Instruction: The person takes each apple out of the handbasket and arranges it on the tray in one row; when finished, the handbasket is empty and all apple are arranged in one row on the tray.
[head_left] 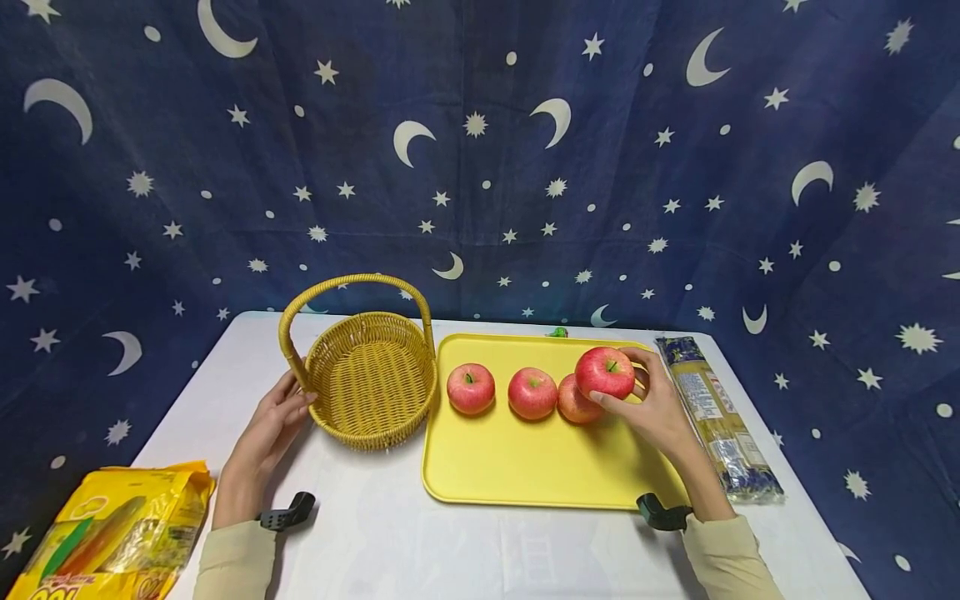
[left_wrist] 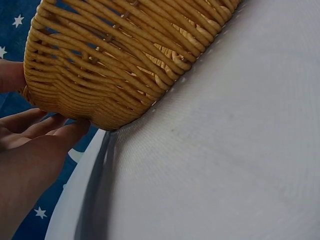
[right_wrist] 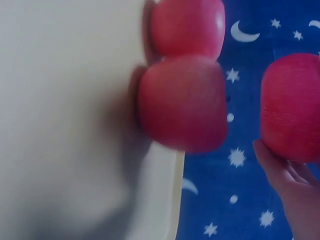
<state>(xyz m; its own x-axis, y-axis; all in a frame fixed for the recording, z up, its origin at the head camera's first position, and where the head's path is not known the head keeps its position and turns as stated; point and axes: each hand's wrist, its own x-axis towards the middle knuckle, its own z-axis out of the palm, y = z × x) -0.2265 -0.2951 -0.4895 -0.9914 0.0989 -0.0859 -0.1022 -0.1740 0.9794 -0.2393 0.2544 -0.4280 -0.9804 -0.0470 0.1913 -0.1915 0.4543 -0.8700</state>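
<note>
A yellow wicker basket (head_left: 372, 442) with a tall arched handle stands on the left of the table, nothing inside it. My left hand (head_left: 270, 429) grips its left side near the handle's base; in the left wrist view, fingers (left_wrist: 37, 131) touch the woven wall. With my right hand (head_left: 660, 408) I hold a red apple (head_left: 604, 372) above the right part of a yellow tray (head_left: 525, 467). Three more apples lie on the tray: a left one (head_left: 471, 389), a middle one (head_left: 532, 393), and a right one (head_left: 573, 402) partly hidden by the held apple.
A long clear packet (head_left: 720, 421) lies along the tray's right side. At the front left corner is a yellow plastic bag (head_left: 120, 529). A small green object (head_left: 557, 332) shows behind the tray. A dark star-and-moon curtain (head_left: 480, 167) encloses the white table (head_left: 375, 533).
</note>
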